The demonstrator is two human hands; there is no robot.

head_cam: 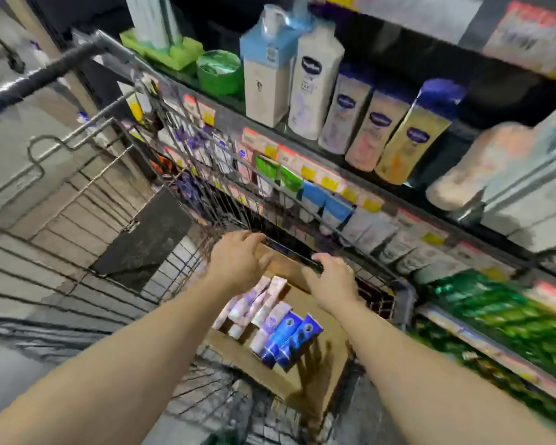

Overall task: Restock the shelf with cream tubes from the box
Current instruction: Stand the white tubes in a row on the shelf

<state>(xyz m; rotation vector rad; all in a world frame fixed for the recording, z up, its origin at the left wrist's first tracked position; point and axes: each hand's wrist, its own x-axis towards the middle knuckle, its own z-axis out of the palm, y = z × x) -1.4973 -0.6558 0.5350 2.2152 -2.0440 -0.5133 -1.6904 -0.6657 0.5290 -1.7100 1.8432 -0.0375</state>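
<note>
The box (302, 358) sits in the cart (116, 200) beside the shelf (360, 187), with a row of tubes (270, 322), pale ones and two blue, lying inside it. Both hands grip the cart's far rim: the left hand (238, 261) with fingers curled over the bar, the right hand (331, 284) likewise. Neither holds a tube, so restocking from this box looks barely begun; every visible tube has yet to go up.
</note>
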